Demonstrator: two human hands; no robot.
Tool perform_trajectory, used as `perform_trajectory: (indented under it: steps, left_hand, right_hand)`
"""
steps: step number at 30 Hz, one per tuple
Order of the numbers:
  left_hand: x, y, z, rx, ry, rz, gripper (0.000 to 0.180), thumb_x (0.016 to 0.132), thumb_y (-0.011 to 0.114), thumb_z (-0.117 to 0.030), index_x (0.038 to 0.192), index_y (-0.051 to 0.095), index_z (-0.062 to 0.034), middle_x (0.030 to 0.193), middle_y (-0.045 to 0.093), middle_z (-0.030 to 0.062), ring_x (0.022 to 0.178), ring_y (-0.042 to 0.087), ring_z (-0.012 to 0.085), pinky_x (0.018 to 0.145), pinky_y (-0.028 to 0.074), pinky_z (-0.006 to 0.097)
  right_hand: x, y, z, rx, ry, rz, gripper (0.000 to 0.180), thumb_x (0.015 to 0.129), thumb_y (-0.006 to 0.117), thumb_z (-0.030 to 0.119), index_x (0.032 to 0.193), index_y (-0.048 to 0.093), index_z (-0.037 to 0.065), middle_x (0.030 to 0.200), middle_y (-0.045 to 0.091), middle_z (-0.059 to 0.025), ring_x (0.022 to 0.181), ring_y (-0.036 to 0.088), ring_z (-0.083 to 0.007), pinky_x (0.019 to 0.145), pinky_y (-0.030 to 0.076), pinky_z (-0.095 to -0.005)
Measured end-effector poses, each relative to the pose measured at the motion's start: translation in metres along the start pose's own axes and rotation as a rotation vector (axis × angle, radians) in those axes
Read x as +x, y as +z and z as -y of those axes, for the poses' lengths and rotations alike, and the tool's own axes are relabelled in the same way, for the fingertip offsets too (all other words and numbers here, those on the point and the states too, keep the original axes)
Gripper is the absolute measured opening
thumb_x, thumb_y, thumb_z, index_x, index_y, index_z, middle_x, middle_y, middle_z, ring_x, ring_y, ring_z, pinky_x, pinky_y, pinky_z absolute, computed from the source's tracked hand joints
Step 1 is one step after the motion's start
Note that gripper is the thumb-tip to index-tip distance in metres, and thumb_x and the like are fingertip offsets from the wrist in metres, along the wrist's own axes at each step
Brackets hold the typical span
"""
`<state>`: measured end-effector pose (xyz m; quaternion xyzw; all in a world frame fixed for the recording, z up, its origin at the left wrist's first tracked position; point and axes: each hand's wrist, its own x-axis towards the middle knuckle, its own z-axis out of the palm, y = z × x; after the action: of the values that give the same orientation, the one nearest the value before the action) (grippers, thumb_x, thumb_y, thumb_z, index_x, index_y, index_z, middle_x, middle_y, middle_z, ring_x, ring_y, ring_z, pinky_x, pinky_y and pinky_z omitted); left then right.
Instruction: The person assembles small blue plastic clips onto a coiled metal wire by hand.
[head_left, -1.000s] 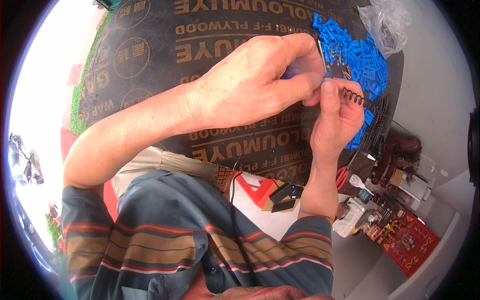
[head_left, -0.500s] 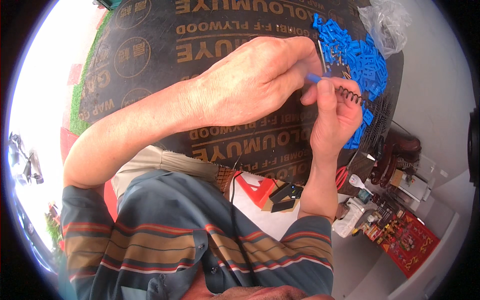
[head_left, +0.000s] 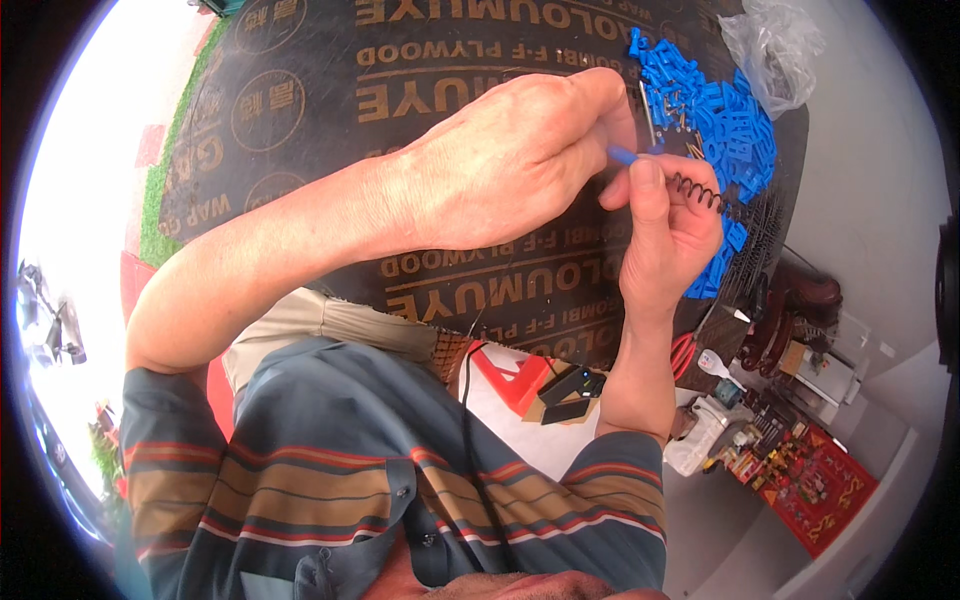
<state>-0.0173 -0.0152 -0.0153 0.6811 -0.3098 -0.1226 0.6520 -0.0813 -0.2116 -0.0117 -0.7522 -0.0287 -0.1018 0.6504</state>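
Note:
My left hand (head_left: 520,165) reaches across the board, its fingers curled together around one end of a small blue plastic piece (head_left: 622,156). The piece's other end meets the thumb of my right hand (head_left: 668,225). A black coil spring (head_left: 697,190) is gripped in my right hand and sticks out past its fingers toward the right. The fingertips of my left hand are partly hidden behind its knuckles. Just beyond both hands, a thin metal rod (head_left: 646,112) lies beside a heap of blue plastic parts (head_left: 720,125).
Small copper-coloured pins (head_left: 695,143) lie among the blue parts on the dark printed plywood board (head_left: 310,130). Black springs (head_left: 765,235) are heaped near its right edge. A clear plastic bag (head_left: 775,55) sits at the far right corner.
Both hands stay nearly in place, with the blue piece and the spring still held. The blue piece has shifted very slightly to the left.

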Motion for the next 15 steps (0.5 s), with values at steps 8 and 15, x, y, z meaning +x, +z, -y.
perform_trajectory:
  steps: [8, 15]
  left_hand:
    - [0.0, 0.001, 0.004, 0.028, 0.021, -0.019, 0.02, 0.107, 0.041, -0.011, 0.111, 0.057, 0.0001, 0.081, 0.061, 0.0091, 0.069, 0.061, 0.0155, 0.062, 0.052, 0.032]
    - [0.0, 0.001, 0.011, 0.071, -0.015, -0.023, 0.02, 0.107, 0.04, -0.009, 0.111, 0.057, 0.0004, 0.085, 0.061, 0.0095, 0.071, 0.06, 0.0151, 0.064, 0.052, 0.033]
  right_hand:
    - [-0.001, 0.003, 0.001, -0.03, 0.005, -0.026, 0.015, 0.102, 0.071, 0.009, 0.109, 0.061, 0.0, 0.086, 0.071, -0.009, 0.075, 0.069, -0.0125, 0.07, 0.056, -0.0253]
    - [-0.006, 0.007, -0.008, -0.248, -0.119, -0.011, 0.014, 0.097, 0.076, 0.006, 0.104, 0.065, 0.002, 0.086, 0.073, -0.0071, 0.073, 0.07, -0.0121, 0.068, 0.056, -0.0263]
